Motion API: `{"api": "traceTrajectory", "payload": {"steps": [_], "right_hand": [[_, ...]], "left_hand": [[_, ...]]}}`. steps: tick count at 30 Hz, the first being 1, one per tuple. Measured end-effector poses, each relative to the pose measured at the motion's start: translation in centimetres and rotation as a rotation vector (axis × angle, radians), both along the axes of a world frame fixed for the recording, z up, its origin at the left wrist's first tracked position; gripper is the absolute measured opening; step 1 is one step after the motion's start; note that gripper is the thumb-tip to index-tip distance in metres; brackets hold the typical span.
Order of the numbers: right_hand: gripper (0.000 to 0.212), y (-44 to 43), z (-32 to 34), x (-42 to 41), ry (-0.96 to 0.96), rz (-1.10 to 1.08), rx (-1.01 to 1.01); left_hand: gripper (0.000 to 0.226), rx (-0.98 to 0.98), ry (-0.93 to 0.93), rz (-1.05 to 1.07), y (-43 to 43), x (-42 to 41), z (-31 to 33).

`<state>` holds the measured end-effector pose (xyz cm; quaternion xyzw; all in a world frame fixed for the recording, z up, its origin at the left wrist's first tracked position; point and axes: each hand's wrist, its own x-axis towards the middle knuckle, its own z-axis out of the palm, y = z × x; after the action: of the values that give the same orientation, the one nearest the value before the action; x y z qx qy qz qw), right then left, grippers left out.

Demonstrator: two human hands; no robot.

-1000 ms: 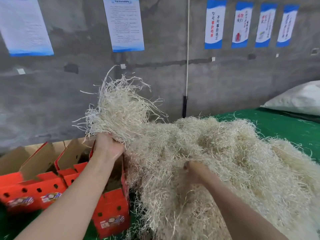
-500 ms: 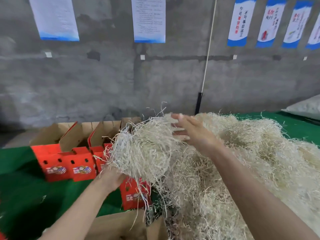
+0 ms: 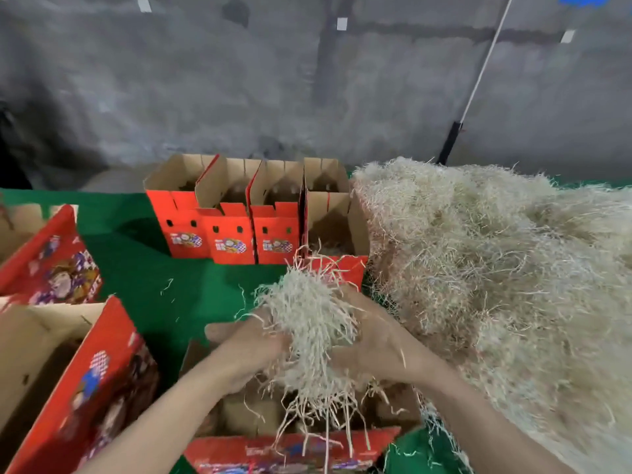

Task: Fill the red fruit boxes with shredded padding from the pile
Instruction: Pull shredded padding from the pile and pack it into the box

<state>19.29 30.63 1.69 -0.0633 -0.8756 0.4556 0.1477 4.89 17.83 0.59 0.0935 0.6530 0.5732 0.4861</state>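
A clump of pale shredded padding [image 3: 309,323] is pressed between my left hand [image 3: 244,348] and my right hand [image 3: 374,347]. Both hands hover over an open red fruit box [image 3: 294,446] at the bottom centre, and strands dangle into it. The big padding pile [image 3: 496,268] fills the right side of the green table. Three open red boxes [image 3: 229,234] stand in a row at the back, with another open box [image 3: 337,230] beside the pile holding a little padding.
Larger red boxes [image 3: 78,371] with open flaps stand at the left, one more [image 3: 51,268] behind them. Green table cover [image 3: 154,275] shows between the boxes, with a few stray strands. A grey concrete wall rises behind; a white cord [image 3: 478,73] hangs at the right.
My left hand carried the clump down from above the pile to the near box. My right hand left the pile and closed on the clump too. The view tilted downward.
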Motion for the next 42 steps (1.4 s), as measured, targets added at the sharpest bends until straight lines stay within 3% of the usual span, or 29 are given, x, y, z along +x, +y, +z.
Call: {"api": "traceTrajectory", "payload": {"steps": [2,3,7,10,13,16,20,22,25,28,31,35,37,39,41,42], "right_hand": [[0.066,0.1,0.2,0.1,-0.054,-0.072,-0.214],[0.057,0.1,0.1,0.1,-0.092,-0.145,-0.303],[0.006,0.0,-0.4,0.8,-0.109,-0.361,-0.486],[0.013,-1.0,0.2,1.5,-0.106,-0.275,-0.417],[0.040,-1.0,-0.5,1.4,-0.027,-0.275,-0.313],[0.045,-1.0,-0.7,1.4,0.073,-0.310,-0.290],[0.061,-3.6,-1.7,-0.5,-0.234,-0.072,-0.239],[0.049,-3.5,-2.7,-1.2,-0.161,-0.203,-0.379],[0.016,-1.5,-3.2,-0.6,-0.124,-0.639,-0.762],[0.010,-0.1,-3.8,0.8,-0.139,-0.824,-0.858],[0.024,-0.1,-3.7,1.4,-0.130,-0.842,-0.877],[0.021,-1.0,-2.8,0.6,-0.221,-0.694,-0.825],[0.004,-1.7,-2.9,-0.4,-0.276,-0.598,-0.805],[0.021,-2.2,-2.6,-1.4,-0.295,-0.558,-0.794],[0.030,-2.1,-2.3,-1.6,-0.242,-0.578,-0.716],[0.030,-1.5,-2.4,-1.4,-0.188,-0.626,-0.732]], "left_hand": [[0.098,0.071,0.140,-0.180,-0.2,-0.9,-0.4],[0.108,0.062,0.151,-0.203,-0.9,-1.5,-0.4],[0.089,0.095,0.064,-0.027,-2.7,-3.2,-1.6],[0.094,0.099,0.036,-0.032,-3.2,-3.7,-1.7],[0.071,0.069,0.086,-0.027,-2.9,-3.8,-1.2],[0.071,0.056,0.116,-0.063,-2.1,-4.2,-0.4],[0.081,0.053,0.046,-0.086,-0.3,-3.6,-0.2],[0.073,0.100,0.022,-0.091,0.2,-3.4,-0.6],[0.086,0.159,0.169,-0.136,-0.6,-4.0,-1.1],[0.091,0.159,0.255,-0.063,-1.8,-5.1,-2.2],[0.106,0.138,0.155,-0.056,-2.7,-4.9,-2.6],[0.136,0.096,-0.036,-0.300,-2.7,-4.0,-1.9],[0.124,0.061,-0.071,-0.359,-2.0,-3.1,-1.5],[0.078,-0.050,0.008,-0.284,-1.0,-2.2,-1.3],[0.025,-0.082,0.241,-0.137,-0.5,-2.4,-2.3],[0.016,-0.029,0.311,-0.060,-0.5,-2.9,-2.8]]}}
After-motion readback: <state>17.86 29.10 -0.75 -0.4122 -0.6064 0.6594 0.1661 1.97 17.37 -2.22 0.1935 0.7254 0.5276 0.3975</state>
